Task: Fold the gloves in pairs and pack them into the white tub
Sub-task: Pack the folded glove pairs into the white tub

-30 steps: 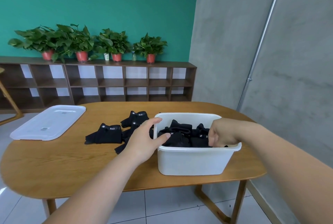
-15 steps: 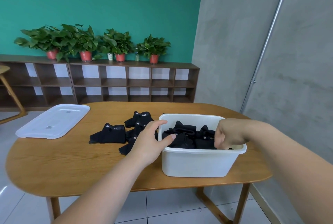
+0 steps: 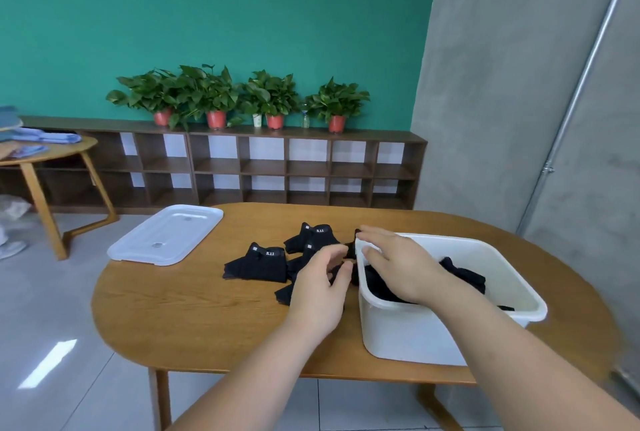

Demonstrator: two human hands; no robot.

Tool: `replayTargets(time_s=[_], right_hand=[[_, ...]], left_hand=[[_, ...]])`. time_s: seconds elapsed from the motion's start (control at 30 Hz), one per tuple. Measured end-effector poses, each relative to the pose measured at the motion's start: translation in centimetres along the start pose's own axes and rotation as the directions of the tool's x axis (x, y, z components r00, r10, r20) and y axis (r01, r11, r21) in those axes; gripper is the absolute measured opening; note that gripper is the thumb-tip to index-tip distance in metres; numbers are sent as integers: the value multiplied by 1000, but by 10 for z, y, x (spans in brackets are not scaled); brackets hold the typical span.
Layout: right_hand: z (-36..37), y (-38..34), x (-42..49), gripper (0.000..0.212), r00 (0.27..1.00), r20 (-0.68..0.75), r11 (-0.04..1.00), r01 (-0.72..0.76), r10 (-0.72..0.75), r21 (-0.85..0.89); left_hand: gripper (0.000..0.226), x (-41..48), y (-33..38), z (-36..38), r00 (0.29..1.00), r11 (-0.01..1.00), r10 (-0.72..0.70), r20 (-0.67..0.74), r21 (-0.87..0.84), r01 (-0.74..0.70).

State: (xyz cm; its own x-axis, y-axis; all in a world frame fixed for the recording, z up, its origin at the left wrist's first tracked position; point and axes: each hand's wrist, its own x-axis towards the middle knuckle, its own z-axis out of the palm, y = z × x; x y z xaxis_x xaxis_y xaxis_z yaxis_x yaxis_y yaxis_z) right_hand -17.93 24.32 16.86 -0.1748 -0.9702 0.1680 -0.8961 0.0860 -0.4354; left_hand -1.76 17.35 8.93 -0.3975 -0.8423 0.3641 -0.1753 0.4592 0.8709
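Left hand (image 3: 320,283) has its fingers curled at the loose black gloves (image 3: 258,264) on the tabletop (image 3: 207,309), grip unclear; right hand (image 3: 398,262) lies straight-fingered across the rim of the white tub (image 3: 450,337).

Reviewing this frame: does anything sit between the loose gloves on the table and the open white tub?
Nothing visible does. The loose gloves lie right beside the white tub; its lid lies apart on the table. Only the tub's left wall must be cleared, and the right hand reaches across that rim.
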Motion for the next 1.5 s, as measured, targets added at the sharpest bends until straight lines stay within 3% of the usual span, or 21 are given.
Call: replayTargets(time_s=[0.13, 0.3, 0.43, 0.53, 0.87, 1.13, 1.27, 1.3, 1.4, 1.5], right_hand=[[29, 4, 2, 54, 999, 36, 999, -1, 2, -40], [33, 8, 3, 55, 1000, 24, 998, -2, 4, -59], [33, 10, 2, 55, 1000, 21, 1000, 2, -2, -31], [32, 10, 1, 55, 1000, 13, 1000, 3, -3, -8], [34, 12, 1, 56, 1000, 7, 1000, -17, 17, 25], [36, 13, 1, 58, 1000, -14, 998, -14, 15, 54], [35, 12, 0, 58, 1000, -19, 998, -15, 16, 67], [34, 11, 0, 58, 1000, -19, 998, -14, 15, 69], [35, 11, 0, 58, 1000, -21, 998, -14, 15, 68], [36, 11, 1, 59, 1000, -22, 998, -7, 8, 64]], left_hand=[[36, -5, -41, -27, 996, 971, -7, -84, 236, 27], [45, 3, -83, -70, 996, 812, 23, -86, 583, 32], [63, 25, -102, -90, 989, 664, -142, 51, 746, 57], [62, 34, -115, -97, 965, 587, -244, 92, 806, 72], [55, 25, -140, -99, 988, 555, -144, -51, 823, 124], [34, 27, -160, -107, 972, 697, -32, -233, 691, 189], [11, 26, -165, -115, 926, 795, -37, -375, 551, 255], [12, 25, -164, -116, 912, 799, -50, -406, 532, 280], [47, 25, -156, -114, 860, 717, -137, -491, 550, 428], [68, 27, -152, -113, 863, 608, -204, -462, 631, 482]])
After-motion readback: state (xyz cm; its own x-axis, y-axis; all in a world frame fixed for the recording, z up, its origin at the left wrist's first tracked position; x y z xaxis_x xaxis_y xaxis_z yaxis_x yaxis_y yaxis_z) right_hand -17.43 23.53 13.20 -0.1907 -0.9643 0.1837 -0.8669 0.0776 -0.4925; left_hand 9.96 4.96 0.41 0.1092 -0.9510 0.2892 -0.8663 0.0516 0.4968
